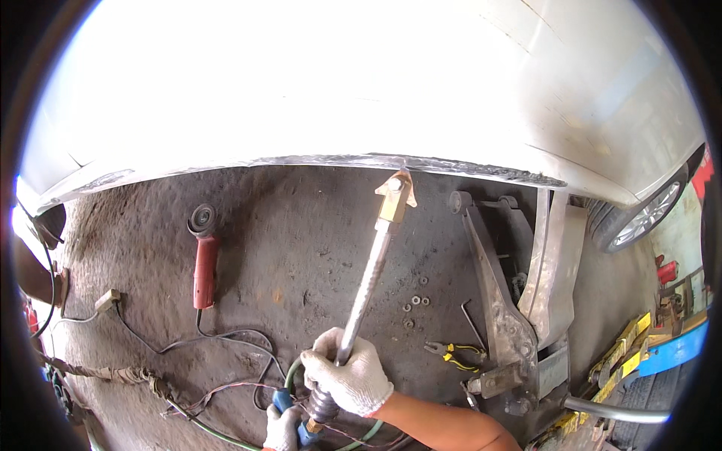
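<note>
Gripping a metal rod (pixel 367 289), the right hand (pixel 350 378) sits beside the left hand (pixel 281 431), clasped on a blue handle (pixel 283 399); the rod's copper tip (pixel 396 184) stands at the white car's (pixel 338 98) sill (pixel 451 164), a red grinder (pixel 205 267) lying leftward on the floor (pixel 338 240).

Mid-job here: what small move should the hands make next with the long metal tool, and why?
Probably settle the copper-coloured tip squarely against the bare metal strip: it sits right at the strip's lower edge, but firm contact is unclear from this view. The right hand grips the shaft and the left hand holds the blue handle, so both could guide it.
</note>
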The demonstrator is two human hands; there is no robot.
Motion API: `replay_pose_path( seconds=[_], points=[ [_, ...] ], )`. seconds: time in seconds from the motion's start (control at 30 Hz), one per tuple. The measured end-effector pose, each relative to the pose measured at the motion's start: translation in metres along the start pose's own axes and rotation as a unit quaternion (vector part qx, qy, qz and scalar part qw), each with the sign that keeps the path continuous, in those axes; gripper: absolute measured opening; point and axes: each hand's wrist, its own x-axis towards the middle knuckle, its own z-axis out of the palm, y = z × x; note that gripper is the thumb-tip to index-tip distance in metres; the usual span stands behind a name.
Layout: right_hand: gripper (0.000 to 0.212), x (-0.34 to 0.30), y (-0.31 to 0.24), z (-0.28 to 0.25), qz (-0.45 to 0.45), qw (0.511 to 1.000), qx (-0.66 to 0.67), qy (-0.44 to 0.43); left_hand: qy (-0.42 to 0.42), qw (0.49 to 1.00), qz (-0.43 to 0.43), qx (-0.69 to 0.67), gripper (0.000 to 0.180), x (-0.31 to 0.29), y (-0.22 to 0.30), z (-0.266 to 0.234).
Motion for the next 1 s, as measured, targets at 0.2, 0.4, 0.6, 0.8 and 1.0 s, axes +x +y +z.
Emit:
replay_pose_path(
  seconds=[0.2, 0.4, 0.6, 0.8, 1.0],
  points=[
    [0.019, 0.007, -0.012, -0.002, -0.094, 0.991, -0.058, 0.070, 0.037, 0.999, 0.009, 0.032, 0.034, 0.005, 0.003, 0.003],
    [0.065, 0.035, -0.029, -0.015, 0.043, 0.925, 0.309, -0.216, -0.020, 1.000, -0.003, -0.005, 0.039, 0.007, -0.009, -0.012],
    [0.062, 0.027, -0.034, -0.011, 0.030, 0.928, 0.315, -0.198, -0.009, 1.000, -0.006, 0.022, 0.035, 0.018, -0.022, -0.019],
    [0.044, 0.022, -0.025, 0.002, -0.075, 0.988, 0.130, 0.036, 0.046, 0.998, -0.008, 0.029, 0.033, 0.009, -0.005, 0.003],
    [0.055, 0.024, -0.028, -0.018, 0.015, 0.911, 0.305, -0.276, -0.001, 0.998, -0.035, 0.050, 0.047, 0.001, -0.018, -0.002]
  ],
)
